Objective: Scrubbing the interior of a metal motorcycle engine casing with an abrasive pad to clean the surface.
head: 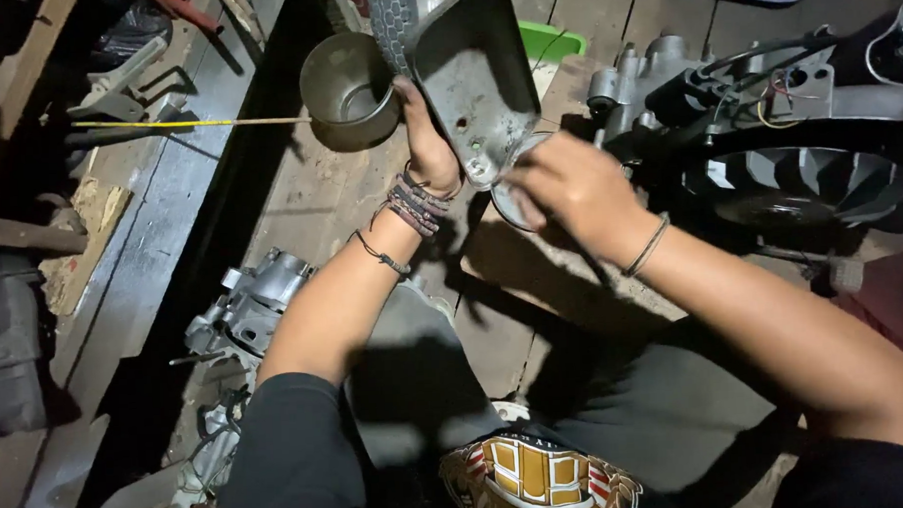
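Note:
My left hand (425, 135) grips the edge of a dark grey metal cover (470, 68), a shallow tray-shaped engine part held tilted above the wooden floor. My right hand (569, 185) sits just below the cover's lower end, fingers curled at a small round shiny piece (510, 204); what the fingers hold is hidden. Several bracelets ring my left wrist, one band my right.
A round metal cup (346, 87) stands left of the cover. A grey engine casing (258, 301) lies at lower left. An engine block with a finned wheel (799, 182) and wires is at right. A green container (552, 40) and a tyre are behind. Tools lie at far left.

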